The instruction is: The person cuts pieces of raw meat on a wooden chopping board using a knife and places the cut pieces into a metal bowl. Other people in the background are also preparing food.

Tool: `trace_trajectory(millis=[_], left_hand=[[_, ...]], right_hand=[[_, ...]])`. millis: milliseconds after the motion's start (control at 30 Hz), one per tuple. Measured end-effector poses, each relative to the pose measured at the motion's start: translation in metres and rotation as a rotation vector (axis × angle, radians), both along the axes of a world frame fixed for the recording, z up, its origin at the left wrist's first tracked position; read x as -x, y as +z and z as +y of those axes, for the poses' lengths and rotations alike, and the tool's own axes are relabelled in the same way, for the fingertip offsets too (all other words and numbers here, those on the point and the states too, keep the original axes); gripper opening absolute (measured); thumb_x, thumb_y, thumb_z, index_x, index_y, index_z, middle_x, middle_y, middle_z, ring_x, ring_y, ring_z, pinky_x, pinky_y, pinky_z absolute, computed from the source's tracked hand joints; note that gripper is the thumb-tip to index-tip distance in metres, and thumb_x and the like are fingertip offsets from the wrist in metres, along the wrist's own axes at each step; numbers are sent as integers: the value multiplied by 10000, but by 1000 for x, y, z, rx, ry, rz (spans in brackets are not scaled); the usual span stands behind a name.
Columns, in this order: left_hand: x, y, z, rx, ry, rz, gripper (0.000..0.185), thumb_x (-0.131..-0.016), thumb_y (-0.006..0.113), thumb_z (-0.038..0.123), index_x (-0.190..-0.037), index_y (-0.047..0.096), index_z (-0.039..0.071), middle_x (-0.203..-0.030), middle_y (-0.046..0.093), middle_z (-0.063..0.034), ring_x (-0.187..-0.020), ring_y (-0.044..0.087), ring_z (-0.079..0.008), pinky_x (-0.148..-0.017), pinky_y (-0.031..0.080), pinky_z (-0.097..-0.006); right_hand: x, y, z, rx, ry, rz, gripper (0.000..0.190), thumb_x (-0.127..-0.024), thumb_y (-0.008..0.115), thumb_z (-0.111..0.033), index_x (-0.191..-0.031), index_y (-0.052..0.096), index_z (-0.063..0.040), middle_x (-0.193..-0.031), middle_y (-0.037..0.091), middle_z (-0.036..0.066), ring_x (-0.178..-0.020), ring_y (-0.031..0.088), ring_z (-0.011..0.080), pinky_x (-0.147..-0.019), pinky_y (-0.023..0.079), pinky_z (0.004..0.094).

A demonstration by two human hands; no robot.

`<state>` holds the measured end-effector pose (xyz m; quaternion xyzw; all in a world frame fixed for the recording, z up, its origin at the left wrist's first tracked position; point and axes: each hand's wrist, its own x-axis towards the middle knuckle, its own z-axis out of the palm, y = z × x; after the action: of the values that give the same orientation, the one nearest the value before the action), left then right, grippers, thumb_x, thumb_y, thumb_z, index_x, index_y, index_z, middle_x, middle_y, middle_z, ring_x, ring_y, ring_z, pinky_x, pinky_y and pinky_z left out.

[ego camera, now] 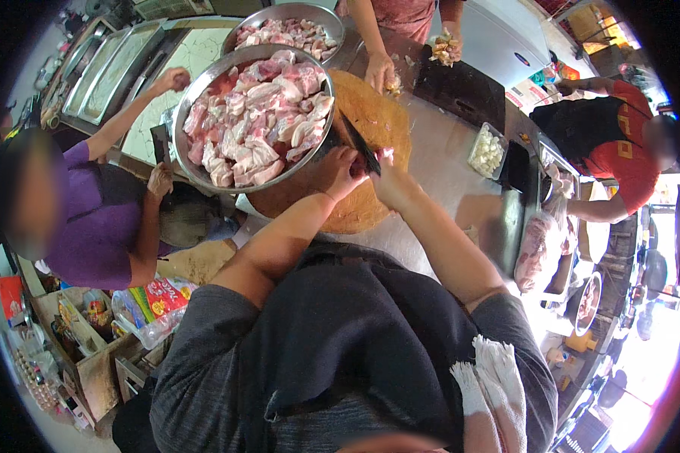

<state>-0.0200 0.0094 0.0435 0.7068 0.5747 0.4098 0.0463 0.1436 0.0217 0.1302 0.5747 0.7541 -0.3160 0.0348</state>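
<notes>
My right hand grips a knife with a dark, broad blade that slants away over the round wooden chopping block. Close against the blade, my left hand has its fingers curled on a piece of raw meat. That piece is pinkish white, and the hands and knife partly hide it. Beyond my left forearm, a large steel bowl heaped with cut raw meat overhangs the block's left side. A second steel bowl of smaller meat pieces stands behind it.
Across the block, a co-worker's hands handle pale pieces. At left, a person in purple holds a cleaver. A person in red stands right, near bagged meat. A plastic tub of white cloves sits on the metal table.
</notes>
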Motion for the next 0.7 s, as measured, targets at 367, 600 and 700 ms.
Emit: trace_trajectory(millis=[367, 600, 700], left_hand=[[0, -38, 12, 68, -115, -169, 308, -729, 772, 339, -822, 606, 96, -852, 643, -118, -833, 609, -366, -749, 485, -492], [3, -12, 2, 108, -103, -66, 284, -719, 780, 270, -801, 592, 74, -816, 639, -124, -824, 606, -366, -759, 486, -480], [3, -8, 4, 172, -103, -115, 272, -717, 776, 246, -785, 580, 70, -785, 635, -121, -816, 606, -364, -758, 489, -471]], right_hand=[[12, 8, -4, 18, -20, 5, 418, -999, 456, -287, -1251, 426, 45, -962, 678, 303, -937, 669, 468, -800, 506, 571], [-27, 30, -46, 169, 2, -131, 419, -998, 474, -287, -1260, 432, 38, -1016, 680, 287, -950, 673, 463, -790, 513, 559], [-19, 14, -41, 62, -48, -13, 443, -997, 505, -338, -1235, 434, 29, -904, 682, 288, -873, 674, 471, -741, 514, 577]])
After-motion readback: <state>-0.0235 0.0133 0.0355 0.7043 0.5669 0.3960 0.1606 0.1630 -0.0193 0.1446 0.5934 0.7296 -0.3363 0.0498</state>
